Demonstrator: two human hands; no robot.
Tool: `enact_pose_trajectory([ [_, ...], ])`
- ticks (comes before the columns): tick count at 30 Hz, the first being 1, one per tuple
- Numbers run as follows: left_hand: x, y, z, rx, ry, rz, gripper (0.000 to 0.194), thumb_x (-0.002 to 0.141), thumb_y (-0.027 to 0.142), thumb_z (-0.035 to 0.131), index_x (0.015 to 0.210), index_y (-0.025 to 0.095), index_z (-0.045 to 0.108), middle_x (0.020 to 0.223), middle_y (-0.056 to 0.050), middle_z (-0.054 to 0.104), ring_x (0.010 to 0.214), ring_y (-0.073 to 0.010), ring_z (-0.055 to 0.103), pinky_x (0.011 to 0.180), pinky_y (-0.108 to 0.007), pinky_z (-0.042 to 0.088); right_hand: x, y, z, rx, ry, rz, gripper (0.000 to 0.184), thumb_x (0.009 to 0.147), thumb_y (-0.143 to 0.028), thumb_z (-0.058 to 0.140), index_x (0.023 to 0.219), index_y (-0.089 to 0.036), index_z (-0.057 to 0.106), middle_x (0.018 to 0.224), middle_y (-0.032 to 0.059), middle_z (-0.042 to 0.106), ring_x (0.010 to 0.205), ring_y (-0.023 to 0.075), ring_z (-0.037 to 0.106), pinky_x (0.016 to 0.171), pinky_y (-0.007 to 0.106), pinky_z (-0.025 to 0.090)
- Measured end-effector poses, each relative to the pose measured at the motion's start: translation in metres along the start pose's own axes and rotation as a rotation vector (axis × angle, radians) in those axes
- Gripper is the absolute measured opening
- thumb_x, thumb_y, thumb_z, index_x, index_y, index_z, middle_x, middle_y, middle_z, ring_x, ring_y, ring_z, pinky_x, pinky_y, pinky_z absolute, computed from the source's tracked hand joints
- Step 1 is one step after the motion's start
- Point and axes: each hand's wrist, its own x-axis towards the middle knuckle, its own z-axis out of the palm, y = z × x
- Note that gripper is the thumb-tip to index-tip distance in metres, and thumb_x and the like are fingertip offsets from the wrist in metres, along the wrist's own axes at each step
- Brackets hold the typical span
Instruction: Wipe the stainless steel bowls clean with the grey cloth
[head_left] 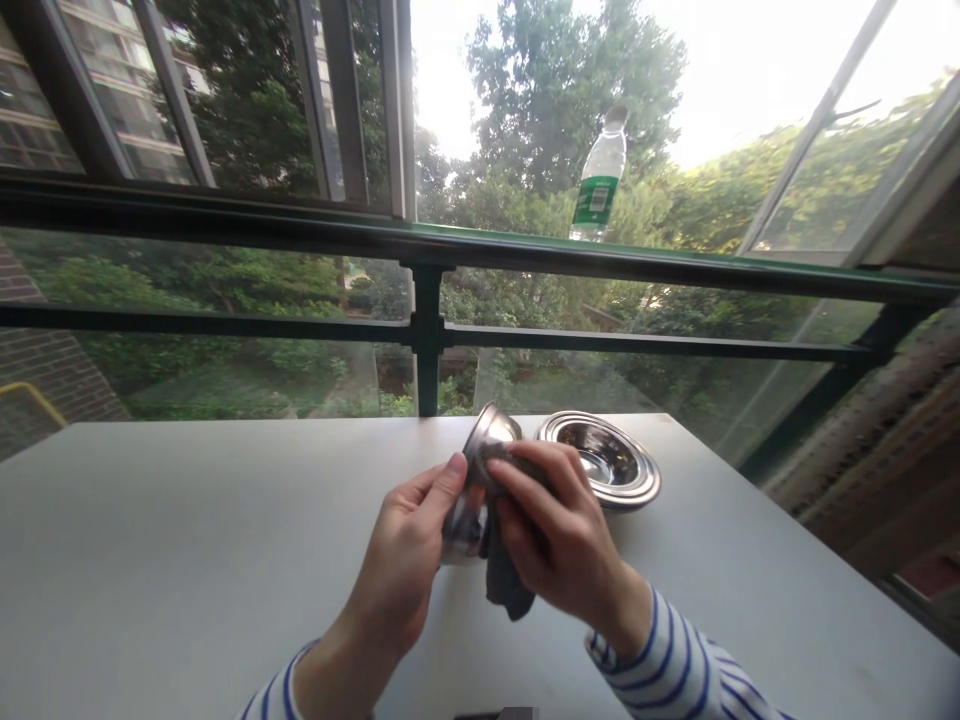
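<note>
1. Head view, the hands: the left hand (pixel 401 545) and the right hand (pixel 555 530) meet low and centred over the table, close together, with a small stainless steel bowl (pixel 480 480) held between them; the bowl is tipped well over on its side, which turns its curved metal wall up toward the right hand.
2. Left hand: the thumb (pixel 453 468) presses on the bowl's wall and the palm side cradles it from the left, bearing its weight; the other fingers are behind the bowl, so I cannot tell how they are set.
3. Right hand: the fingers (pixel 544 470) are curled and pressed together over a dark grey cloth (pixel 510 590), pinching it against the bowl; the cloth lies between skin and steel, and its loose end hangs below the hands, apparently free of the table.
4. Beside them: a shallow stainless steel dish with a wide rim (pixel 600 460) sits flat near the far edge of the white table (pixel 150 540), just right of the hands and untouched; striped sleeves (pixel 667 665) end at the wrists.
5. Beyond: a plastic water bottle with a green label (pixel 598 175) shows above a green window rail (pixel 450 245); it seems to stand on the rail, though the glass makes that hard to judge.
</note>
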Motion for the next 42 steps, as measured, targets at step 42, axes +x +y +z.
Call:
enact_pose_trajectory([
  [42,-0.006,-0.011,-0.001,0.377,-0.015,0.113,0.037,0.08,0.048,0.052,0.063,0.015,0.054,0.063,-0.001,0.05,0.058,-0.0102,0.043,0.05,-0.02,0.037,0.006,0.015,-0.007,0.049,-0.054,0.171,0.028,0.086,-0.017,0.044,0.108,-0.015,0.06,0.105,0.011,0.057,0.098,0.0219,0.051,0.085,0.039,0.046],
])
